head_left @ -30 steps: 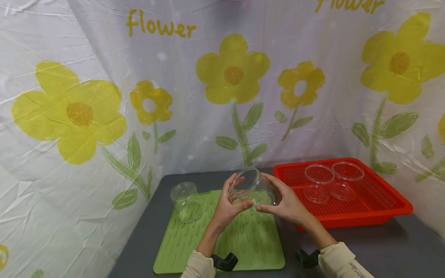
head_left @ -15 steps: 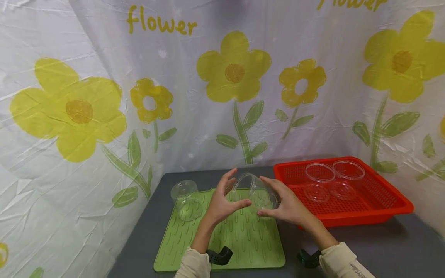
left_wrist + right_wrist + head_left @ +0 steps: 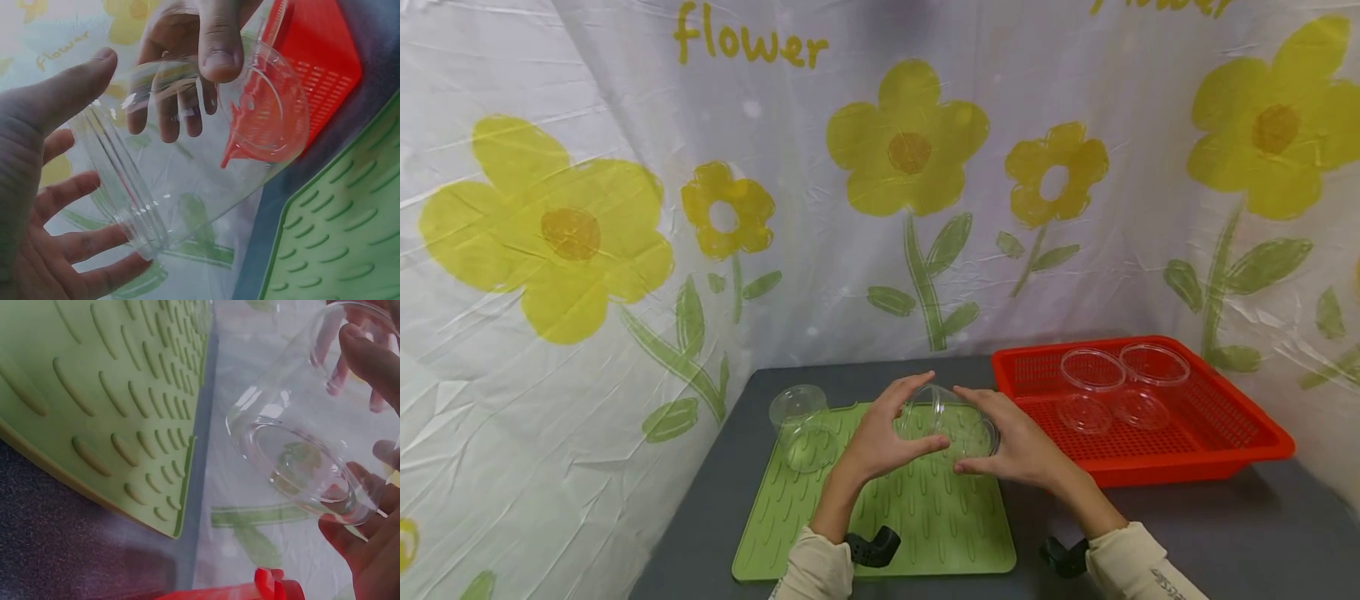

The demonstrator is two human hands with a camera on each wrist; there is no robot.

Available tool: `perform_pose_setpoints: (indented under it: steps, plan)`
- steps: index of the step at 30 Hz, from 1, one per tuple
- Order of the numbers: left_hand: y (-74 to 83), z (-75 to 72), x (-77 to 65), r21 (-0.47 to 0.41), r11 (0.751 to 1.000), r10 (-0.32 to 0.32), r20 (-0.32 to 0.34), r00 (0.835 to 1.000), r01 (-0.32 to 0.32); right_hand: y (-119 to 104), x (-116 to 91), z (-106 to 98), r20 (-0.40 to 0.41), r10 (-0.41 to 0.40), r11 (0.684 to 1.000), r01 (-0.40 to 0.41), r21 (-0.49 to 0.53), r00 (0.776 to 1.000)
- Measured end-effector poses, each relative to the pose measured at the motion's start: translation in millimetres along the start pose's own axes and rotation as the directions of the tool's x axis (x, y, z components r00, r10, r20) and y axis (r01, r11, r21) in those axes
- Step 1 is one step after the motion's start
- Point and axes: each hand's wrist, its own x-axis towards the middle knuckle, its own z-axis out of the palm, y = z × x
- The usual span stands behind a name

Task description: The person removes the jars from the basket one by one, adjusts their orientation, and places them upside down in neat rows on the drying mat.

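Both hands hold a clear plastic jar [image 3: 951, 425] tilted on its side over the green mat [image 3: 917, 533]. My left hand [image 3: 880, 433] spans the ridged mouth end, thumb on the near side and fingers beyond; in the left wrist view its fingertips meet the rim. The right hand [image 3: 1018, 437] grips the base end between thumb and fingers. In the right wrist view the jar [image 3: 300, 456] shows its round base, with nothing visible inside. A second clear jar [image 3: 805, 429] stands upright at the mat's far left corner.
A red perforated basket [image 3: 1195, 467] on the right of the dark table [image 3: 700, 517] contains a clear jar [image 3: 1086, 392] and another clear jar [image 3: 1153, 387]. A white curtain [image 3: 820, 267] with yellow flowers hangs behind and at both sides.
The held jar has turned, its mouth swinging from facing the head camera toward the left. My left hand loosened and spread its fingers, then came back around the rim.
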Motion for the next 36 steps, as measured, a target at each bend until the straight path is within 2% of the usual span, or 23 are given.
perform_pose_setpoints:
  steps: [7, 18, 23, 28, 32, 36]
  plan:
    - [-1.8, 0.1, 0.5, 0.021, 0.999, 0.026, 0.001, 1.0, -0.026, 0, -1, -1, 0.013, 0.005, 1.0, -0.005, -0.016, 1.0]
    - [-5.0, 2.4, -1.8, -0.037, 0.999, 0.003, -0.034, 0.999, -0.005, 1, -3, -1, -0.02, -0.018, 1.0, 0.019, 0.025, 1.0]
    - [-7.4, 2.2, -2.6, -0.107, 0.994, -0.003, -0.066, 0.998, -0.004, 2, -3, -4, -0.049, 0.033, 0.993, -0.027, 0.112, 0.998]
    - [-11.7, 0.3, -5.3, -0.2, 0.979, -0.046, -0.07, 0.996, 0.031, 2, -4, -7, -0.056, 0.106, 0.975, -0.093, 0.201, 0.993]
    - [-14.3, -1.1, -6.9, -0.284, 0.958, -0.062, -0.053, 0.997, 0.044, 3, -5, -7, -0.067, 0.126, 0.96, -0.104, 0.262, 0.99]
    - [-12.1, -3.5, -9.4, -0.377, 0.925, -0.061, -0.035, 0.997, 0.044, 5, -5, -7, -0.08, 0.128, 0.942, -0.096, 0.323, 0.989]
